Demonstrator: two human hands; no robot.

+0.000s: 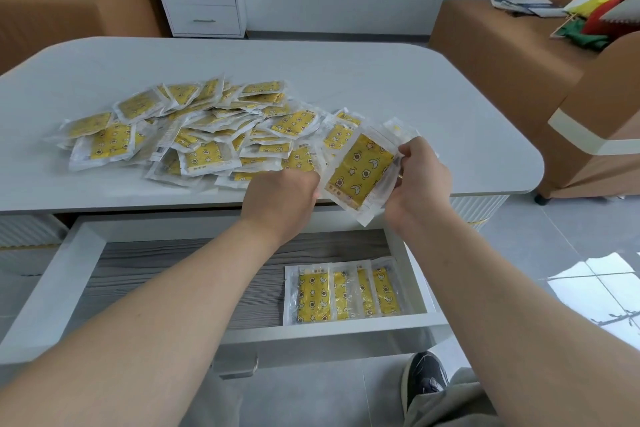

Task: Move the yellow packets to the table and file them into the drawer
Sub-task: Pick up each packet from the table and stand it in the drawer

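Note:
A heap of yellow packets in clear wrappers lies on the white table. Over the table's front edge I hold one yellow packet tilted up between both hands. My left hand grips its left edge and my right hand pinches its right edge. Below, the open drawer has a grey wood-grain floor. Several filed packets stand in a row at its right end.
A white two-drawer cabinet stands against the far wall. Brown upholstered seats carry papers and coloured items at the right. My shoe rests on the tiled floor under the drawer's right front corner.

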